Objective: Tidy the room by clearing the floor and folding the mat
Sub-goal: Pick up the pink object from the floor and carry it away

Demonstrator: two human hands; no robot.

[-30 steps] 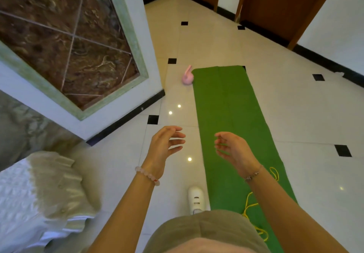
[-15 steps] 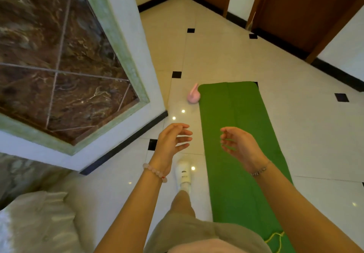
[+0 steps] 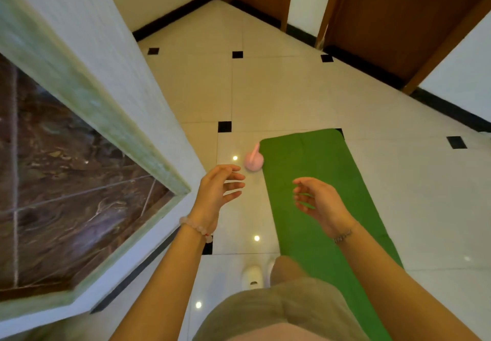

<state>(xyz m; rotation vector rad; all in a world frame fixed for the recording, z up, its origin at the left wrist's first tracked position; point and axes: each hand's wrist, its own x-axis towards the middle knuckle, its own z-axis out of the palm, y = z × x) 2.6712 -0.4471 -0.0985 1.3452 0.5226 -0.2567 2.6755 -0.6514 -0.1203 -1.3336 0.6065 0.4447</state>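
Both my hands hang in the middle of the frame, out in front of me and above the floor (image 3: 265,88), and neither one holds anything. My left hand (image 3: 218,192) has its fingers loosely curved and spread apart, pointing toward the right of the frame; my right hand (image 3: 318,202) mirrors it, fingers relaxed and parted, palm turned inward. The green mat (image 3: 313,160) lies flat and fully unrolled on the tiles, running from the lower right of the frame up to just right of centre, with my right hand above it. A small pink weight (image 3: 254,161), shaped like a kettlebell, sits on the floor just beside the mat's far left corner, a little above and to the right of my left fingertips in the picture. My white shoe (image 3: 251,274) shows at the lower centre, on the tile beside the mat's left edge. I judge that I am at the clearing step, heading for the pink weight, since the mat cannot be folded cleanly with that thing crowding its corner. The next move calls for stepping closer, bending down and closing one hand around the handle, which stands up toward the top of the frame; whether it is heavy I cannot tell from here.
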